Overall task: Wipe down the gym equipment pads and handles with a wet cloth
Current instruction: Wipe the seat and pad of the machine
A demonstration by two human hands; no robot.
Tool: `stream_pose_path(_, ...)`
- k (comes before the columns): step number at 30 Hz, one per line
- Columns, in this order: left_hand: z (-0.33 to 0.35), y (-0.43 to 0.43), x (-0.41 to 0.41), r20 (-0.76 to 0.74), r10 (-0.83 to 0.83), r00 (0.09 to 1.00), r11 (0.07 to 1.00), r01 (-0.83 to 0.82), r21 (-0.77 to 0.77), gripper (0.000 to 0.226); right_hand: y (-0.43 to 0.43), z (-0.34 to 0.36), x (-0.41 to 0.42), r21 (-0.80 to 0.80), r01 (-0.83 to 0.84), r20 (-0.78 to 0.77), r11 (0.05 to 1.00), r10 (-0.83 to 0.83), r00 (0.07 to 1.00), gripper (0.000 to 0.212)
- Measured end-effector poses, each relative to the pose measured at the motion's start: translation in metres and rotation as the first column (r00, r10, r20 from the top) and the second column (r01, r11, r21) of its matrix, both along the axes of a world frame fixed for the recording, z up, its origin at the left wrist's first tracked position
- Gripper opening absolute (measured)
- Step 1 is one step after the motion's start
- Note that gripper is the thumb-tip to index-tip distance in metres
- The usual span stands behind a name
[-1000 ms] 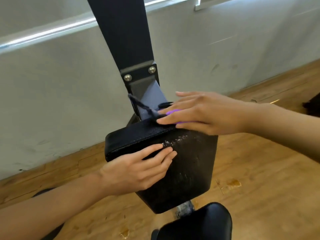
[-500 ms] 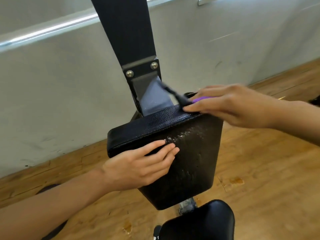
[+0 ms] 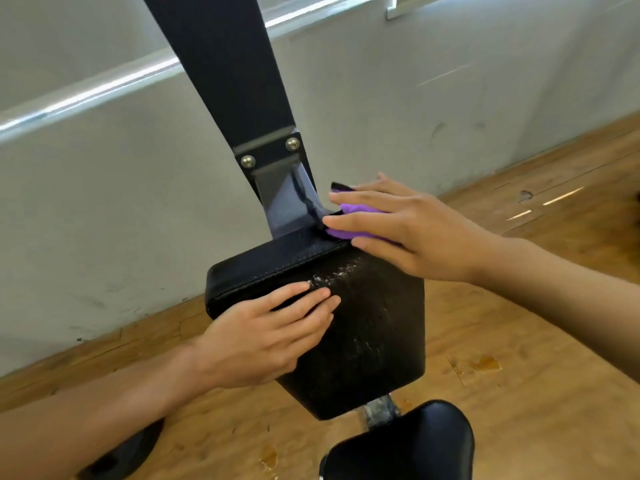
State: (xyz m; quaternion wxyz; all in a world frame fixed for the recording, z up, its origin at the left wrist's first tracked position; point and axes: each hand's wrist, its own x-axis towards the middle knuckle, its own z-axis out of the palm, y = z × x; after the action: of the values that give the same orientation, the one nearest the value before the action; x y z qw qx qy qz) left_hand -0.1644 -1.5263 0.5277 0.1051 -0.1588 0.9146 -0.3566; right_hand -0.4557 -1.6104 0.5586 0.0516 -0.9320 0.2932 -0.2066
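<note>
- Centre of the frame: the right hand (image 3: pixel 426 233) lies flat over the bunched purple cloth (image 3: pixel 360 208), fingers straight and spread. It presses the cloth onto the top right corner of the black rectangular vinyl pad (image 3: pixel 374 341), just where the pad meets the grey steel bracket (image 3: pixel 284 199). No finger curls round the cloth, so it is pinned, not gripped.
- Lower left of centre, the left hand (image 3: pixel 263 337) rests on the pad's front face, fingers extended and close together, tips at the top seam. It looks like a steadying press and not a grasp, though I cannot make out the thumb.
- My call is that the step in hand is wiping the top band and the crevice by the bracket. Do it with firm, flat pressure, work the cloth's edge into the joint, then draw it along the seam towards the left corner. The other hand should brace the pad meanwhile.
- White specks (image 3: pixel 332 273) sit just below the seam, beside the left fingertips, and fainter ones scatter down the face. They likely want a pass with a clean fold.
- Textures now: the pad is pebbled leatherette, squared with soft corners and a stitched seam round the top. The cloth looks soft, with dark trim at its far edge.
- Upper middle, the flat black metal arm (image 3: pixel 221 64) slants up out of frame, joined by two round silver bolts (image 3: pixel 248 161).
- At the bottom edge there is a glossy black seat cushion (image 3: pixel 408 445) on a varnished wooden floor (image 3: pixel 519 393), stained in spots.
</note>
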Motion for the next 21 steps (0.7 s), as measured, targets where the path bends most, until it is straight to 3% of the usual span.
stream_pose_path(3,0.015,0.013,-0.011,-0.053,0.091,0.994,0.983,-0.081,0.164,0.059,0.004,-0.01,0.003,0.017,0.075,0.202,0.997,-0.077,0.976,0.034)
stream_pose_path(6,0.042,0.012,-0.02,-0.101,0.114,0.988,0.978,-0.094,0.188,0.06,0.013,-0.022,0.001,0.03,0.192,0.398,0.981,-0.188,0.898,0.029)
stream_pose_path(8,0.057,0.002,-0.029,-0.173,0.153,0.973,0.975,-0.12,0.184,0.067,0.019,-0.031,0.001,0.108,0.274,0.532,0.956,-0.288,0.796,0.027)
stream_pose_path(11,0.07,-0.017,-0.051,-0.322,0.252,0.912,0.956,-0.183,0.23,0.077,0.022,-0.042,0.008,0.364,0.283,0.702,0.887,-0.461,0.543,0.026)
stream_pose_path(14,0.076,-0.037,-0.077,-0.384,0.322,0.865,0.927,-0.207,0.312,0.082,0.026,-0.045,0.016,0.506,0.201,0.759,0.839,-0.544,0.358,0.028)
stream_pose_path(18,0.075,-0.063,-0.106,-0.313,0.38,0.87,0.895,-0.262,0.361,0.082,0.031,-0.055,0.013,0.59,0.116,0.767,0.799,-0.599,0.228,0.028)
stream_pose_path(21,0.064,-0.068,-0.114,-0.284,0.452,0.846,0.83,-0.282,0.482,0.084,0.041,-0.075,0.014,0.663,0.077,0.729,0.745,-0.666,0.158,0.032)
